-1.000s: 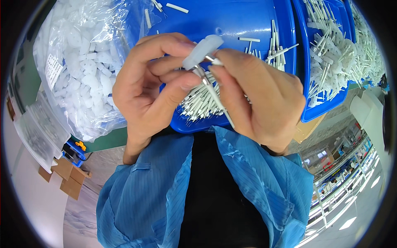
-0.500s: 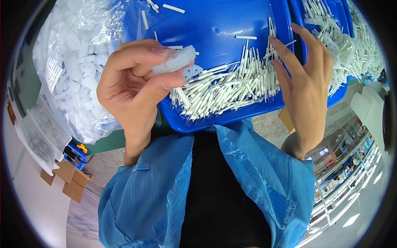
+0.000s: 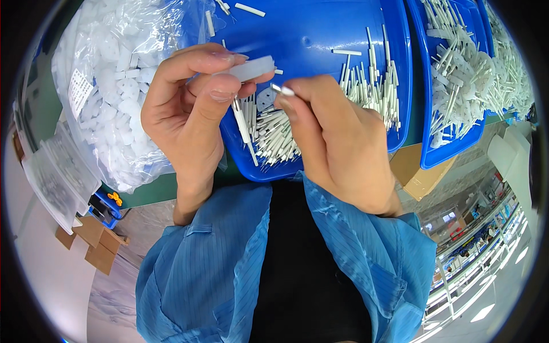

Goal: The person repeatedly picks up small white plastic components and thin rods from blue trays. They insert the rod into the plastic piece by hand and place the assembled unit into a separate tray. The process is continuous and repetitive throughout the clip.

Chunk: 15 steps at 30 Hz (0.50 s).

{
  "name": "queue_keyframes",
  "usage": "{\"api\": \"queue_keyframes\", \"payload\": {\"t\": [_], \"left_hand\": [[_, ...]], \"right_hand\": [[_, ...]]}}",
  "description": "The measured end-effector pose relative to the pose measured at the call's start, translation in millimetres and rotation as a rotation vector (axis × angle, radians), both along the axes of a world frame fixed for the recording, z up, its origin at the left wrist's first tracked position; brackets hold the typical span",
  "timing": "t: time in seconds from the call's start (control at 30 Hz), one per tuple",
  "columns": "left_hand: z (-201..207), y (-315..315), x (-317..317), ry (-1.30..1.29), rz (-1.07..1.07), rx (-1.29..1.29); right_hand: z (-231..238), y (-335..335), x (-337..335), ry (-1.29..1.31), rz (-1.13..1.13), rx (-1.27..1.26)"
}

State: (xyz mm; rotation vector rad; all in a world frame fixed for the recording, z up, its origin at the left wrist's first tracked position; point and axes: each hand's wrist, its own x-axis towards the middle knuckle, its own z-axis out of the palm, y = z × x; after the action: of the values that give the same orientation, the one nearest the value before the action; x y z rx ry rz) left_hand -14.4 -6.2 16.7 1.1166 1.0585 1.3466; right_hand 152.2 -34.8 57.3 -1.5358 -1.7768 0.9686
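Observation:
My left hand pinches a translucent white plastic piece between thumb and fingers, above the left part of a blue tray. Close to its right, my right hand grips a thin white rod with a metal tip between thumb and forefinger; most of the rod is hidden by the fingers. The rod's tip points at the plastic piece, with a small gap between them. Below both hands, a heap of similar white rods lies in the tray, partly covered by my right hand. A flat translucent plate with holes lies among them.
A clear bag of white plastic pieces stands left of the tray. On the right is a second blue tray with rods and plastic pieces. A cardboard box sits below it. Orange-handled scissors show at lower left.
My right hand has come left from the rods on the tray's right side and now holds a rod beside the plastic piece. My left hand has tilted the piece slightly.

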Motion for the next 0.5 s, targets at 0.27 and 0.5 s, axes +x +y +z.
{"api": "queue_keyframes", "payload": {"t": [0.27, 0.5], "left_hand": [[3, -2, 3, -0.020, -0.017, -0.016], [-1, -1, 2, -0.067, -0.019, 0.015]], "right_hand": [[-5, 0, -10, -0.057, -0.073, 0.195], [-18, 1, -21, -0.089, -0.060, 0.320]]}}
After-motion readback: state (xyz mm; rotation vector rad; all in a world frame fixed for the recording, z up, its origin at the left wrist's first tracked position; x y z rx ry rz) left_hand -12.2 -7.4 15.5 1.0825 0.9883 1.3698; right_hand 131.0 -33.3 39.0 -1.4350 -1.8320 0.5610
